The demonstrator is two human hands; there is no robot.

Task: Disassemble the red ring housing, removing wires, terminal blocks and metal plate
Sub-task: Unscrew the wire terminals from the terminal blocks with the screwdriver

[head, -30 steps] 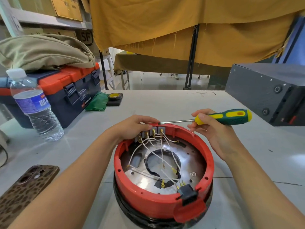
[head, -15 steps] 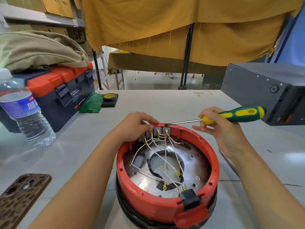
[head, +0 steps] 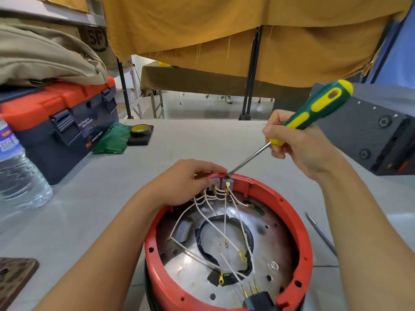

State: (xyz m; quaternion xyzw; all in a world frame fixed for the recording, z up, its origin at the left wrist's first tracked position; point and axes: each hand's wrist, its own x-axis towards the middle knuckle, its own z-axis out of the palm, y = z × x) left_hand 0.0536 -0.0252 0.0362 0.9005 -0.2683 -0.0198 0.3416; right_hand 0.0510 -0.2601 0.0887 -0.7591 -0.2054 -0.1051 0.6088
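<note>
Grey table (head: pixel 202 140) holds our red housing (head: pixel 298 223), near its front edge. Our left hand (head: pixel 186 180) curls over the housing's far rim, pinching the terminal blocks (head: pixel 224 184) to steady them. Our right hand (head: pixel 298 144) grips a screwdriver (head: pixel 314 111), angled so its tip meets the blocks. White wires (head: pixel 215 227) cross the metal plate (head: pixel 276 245) inside.

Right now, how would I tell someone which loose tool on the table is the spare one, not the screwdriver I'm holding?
Start at the red ring housing in the middle of the grey table. Just past its right rim, near the right forearm, a thin grey metal rod lies flat on the tabletop. Unlike the green and yellow screwdriver gripped in the right hand, it shows no coloured handle and nothing touches it.
</note>
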